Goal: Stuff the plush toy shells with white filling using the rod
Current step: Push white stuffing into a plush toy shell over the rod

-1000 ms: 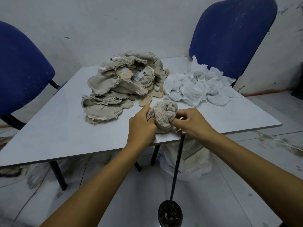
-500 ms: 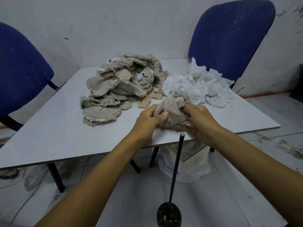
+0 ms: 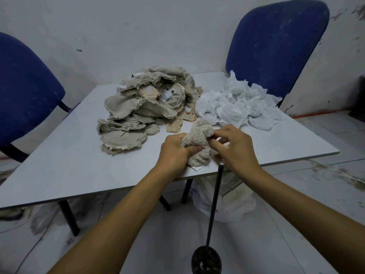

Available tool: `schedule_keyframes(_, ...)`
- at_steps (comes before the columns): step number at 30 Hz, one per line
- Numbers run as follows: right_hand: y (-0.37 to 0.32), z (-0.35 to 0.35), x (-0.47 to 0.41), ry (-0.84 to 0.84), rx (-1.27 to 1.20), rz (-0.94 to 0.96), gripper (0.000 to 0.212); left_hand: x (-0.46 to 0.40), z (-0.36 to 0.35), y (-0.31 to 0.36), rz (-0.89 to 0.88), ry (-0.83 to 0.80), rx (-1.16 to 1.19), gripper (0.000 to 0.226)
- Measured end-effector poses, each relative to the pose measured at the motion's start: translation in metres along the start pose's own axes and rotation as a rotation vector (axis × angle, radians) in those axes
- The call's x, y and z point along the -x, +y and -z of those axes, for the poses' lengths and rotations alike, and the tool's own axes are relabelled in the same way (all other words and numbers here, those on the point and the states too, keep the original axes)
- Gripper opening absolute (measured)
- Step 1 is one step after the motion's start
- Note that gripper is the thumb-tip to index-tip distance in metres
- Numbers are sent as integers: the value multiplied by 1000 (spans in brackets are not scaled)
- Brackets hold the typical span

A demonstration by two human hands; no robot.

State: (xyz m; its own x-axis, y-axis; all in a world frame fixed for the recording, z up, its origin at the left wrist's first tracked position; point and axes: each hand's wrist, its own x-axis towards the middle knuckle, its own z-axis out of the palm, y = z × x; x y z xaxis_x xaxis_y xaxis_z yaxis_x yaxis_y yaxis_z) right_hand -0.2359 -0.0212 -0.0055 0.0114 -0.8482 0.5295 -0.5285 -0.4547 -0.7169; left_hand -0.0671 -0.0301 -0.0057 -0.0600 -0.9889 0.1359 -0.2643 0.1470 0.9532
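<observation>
A fuzzy beige plush toy shell (image 3: pixel 199 143) lies near the front edge of the white table (image 3: pixel 79 161). My left hand (image 3: pixel 174 150) grips its left side, thumb curled over the fabric. My right hand (image 3: pixel 234 148) pinches its upper right part with thumb and fingers. A thin black rod (image 3: pixel 215 202) stands upright on a round black base (image 3: pixel 206 261) on the floor, its tip just below my right hand and untouched. White filling (image 3: pixel 237 107) is piled at the back right of the table. A heap of flat grey-beige shells (image 3: pixel 142 109) lies at the back middle.
Two blue chairs flank the table, one at the left (image 3: pixel 23 91) and one at the back right (image 3: pixel 276 44). A white plastic bag (image 3: pixel 235 202) sits on the tiled floor under the table's front edge, behind the rod.
Both hands have lifted the shell off the rod's tip and moved it up onto the table. My right hand has shifted to pinch the shell's upper right.
</observation>
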Motion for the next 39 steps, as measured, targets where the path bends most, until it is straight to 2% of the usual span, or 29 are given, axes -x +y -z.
schedule_keyframes(2,1,2,-1,-16,54,32,13,0,1,0,-24,-15,-10,12)
schedule_keyframes(6,2,8,-2,18,155,220,10,-1,1,1,-41,-27,-19,12)
schedule_keyframes(8,5,10,-3,-5,198,298,7,-2,1,0,-38,-30,-17,20)
schedule_keyframes(9,7,11,-4,-7,141,247,8,-3,2,0,-35,-15,-28,23)
schedule_keyframes(11,10,17,-8,34,-130,-38,15,-4,9,-2,-16,72,-39,26)
schedule_keyframes(13,16,24,-12,144,-384,-287,19,-7,24,-3,10,180,-51,23)
schedule_keyframes(15,19,27,-14,169,-488,-366,18,-9,39,-4,-15,250,-234,18)
schedule_keyframes(19,16,16,-12,12,-499,-391,16,-5,42,-4,-106,271,-395,15)
schedule_keyframes(22,11,18,-17,7,-590,-471,12,-2,34,-1,-258,323,-559,27)
schedule_keyframes(24,9,20,-19,-19,-633,-506,13,2,29,3,-501,407,-687,34)
schedule_keyframes(26,9,19,-20,-94,-709,-545,34,7,24,7,-739,442,-879,36)
schedule_keyframes(28,8,19,-22,-169,-703,-565,56,9,21,4,-838,268,-1025,34)
schedule_keyframes(29,7,20,-22,-199,-675,-570,57,9,21,2,-800,123,-1038,36)
schedule_keyframes(31,9,23,-22,-224,-657,-582,52,7,26,2,-533,-173,-923,43)
schedule_keyframes(33,11,25,-23,-190,-653,-560,53,2,32,12,-251,-283,-694,38)
schedule_keyframes(35,9,22,-23,-105,-654,-552,59,-5,34,19,-189,-216,-650,38)
schedule_keyframes(37,6,20,-24,-64,-768,-607,66,-5,30,20,-249,-89,-890,38)
schedule_keyframes(39,2,23,-26,-182,-788,-647,74,-4,23,17,-290,39,-1109,22)
